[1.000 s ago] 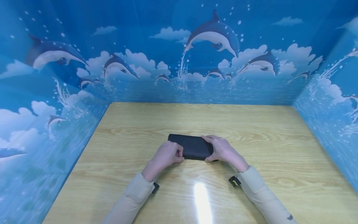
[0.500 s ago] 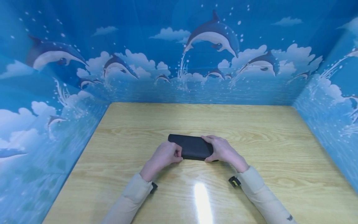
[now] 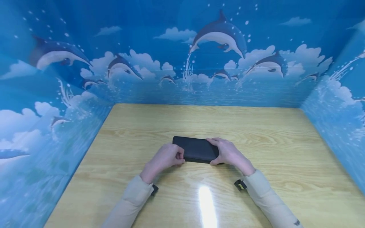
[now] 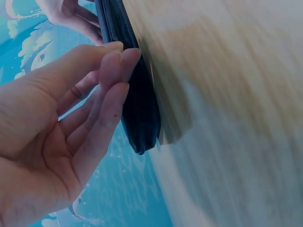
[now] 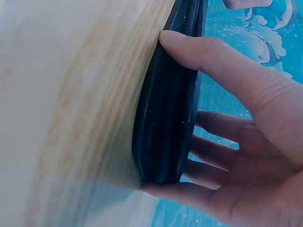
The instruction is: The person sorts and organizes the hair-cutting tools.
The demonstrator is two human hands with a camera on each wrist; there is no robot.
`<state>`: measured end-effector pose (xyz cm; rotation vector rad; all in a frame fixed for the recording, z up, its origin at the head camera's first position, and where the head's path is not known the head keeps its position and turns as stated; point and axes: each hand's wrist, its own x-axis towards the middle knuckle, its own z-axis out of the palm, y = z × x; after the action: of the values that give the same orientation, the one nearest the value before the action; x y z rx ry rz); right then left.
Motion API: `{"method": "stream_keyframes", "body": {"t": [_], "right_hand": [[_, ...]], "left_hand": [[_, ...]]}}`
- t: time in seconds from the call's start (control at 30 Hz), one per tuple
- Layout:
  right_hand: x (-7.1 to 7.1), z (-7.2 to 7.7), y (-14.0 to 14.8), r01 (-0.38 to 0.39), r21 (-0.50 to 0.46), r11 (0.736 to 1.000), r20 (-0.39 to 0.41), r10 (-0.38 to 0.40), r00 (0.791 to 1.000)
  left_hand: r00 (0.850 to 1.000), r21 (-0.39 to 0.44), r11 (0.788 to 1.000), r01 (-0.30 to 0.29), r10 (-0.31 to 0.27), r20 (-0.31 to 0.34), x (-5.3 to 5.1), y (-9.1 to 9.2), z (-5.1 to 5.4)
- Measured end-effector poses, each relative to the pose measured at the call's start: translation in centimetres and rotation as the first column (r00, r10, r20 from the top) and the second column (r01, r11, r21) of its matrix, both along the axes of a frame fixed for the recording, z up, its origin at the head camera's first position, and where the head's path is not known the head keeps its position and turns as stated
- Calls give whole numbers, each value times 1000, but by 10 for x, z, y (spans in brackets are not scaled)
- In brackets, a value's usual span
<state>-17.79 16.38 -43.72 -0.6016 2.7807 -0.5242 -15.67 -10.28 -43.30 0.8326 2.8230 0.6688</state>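
A black zip-up wallet [image 3: 199, 148] lies flat on the wooden table, its zipped edge towards me. At that edge, left of its middle, my left hand [image 3: 166, 155] pinches thumb and fingertips together; the zipper pull itself is hidden between them. The left wrist view shows those fingertips against the zip side of the wallet [image 4: 142, 109]. My right hand [image 3: 228, 153] grips the wallet's right end, thumb on the near edge and fingers across the top and far side. In the right wrist view, the zip [image 5: 170, 118] runs closed below the right thumb.
The wood-grain table [image 3: 137, 126] is enclosed by blue dolphin-printed walls [image 3: 171, 85] at the back and both sides. A bright light reflection falls on the near part of the table. Each wrist carries a small dark device.
My left hand has slid slightly left along the wallet's near edge, still pinching. The right hand keeps its grip, and the wallet stays in place. The head view has shifted a little.
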Motion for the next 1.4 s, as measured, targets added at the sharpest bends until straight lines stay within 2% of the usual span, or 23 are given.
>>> {"method": "stream_keyframes", "body": {"t": [0.33,0.6,1.1,1.4], "right_hand": [[1,1,-2,0,-8,1000,1,0,1000],[0,-1,1,7,0,1000,12,-7,1000],[1,1,1,-6,-8,1000,0,6,1000],[1,1,1,-4,-6,1000,7,4,1000]], "left_hand": [[1000,3,1000,-4,4,20,-1,-3,-2],[1000,-13,1000,-24,24,21,-2,-11,2],[1000,-13,1000,20,-20,9,-7,-19,1],[999,-9,999,35,-35,39,-10,-22,2]]}}
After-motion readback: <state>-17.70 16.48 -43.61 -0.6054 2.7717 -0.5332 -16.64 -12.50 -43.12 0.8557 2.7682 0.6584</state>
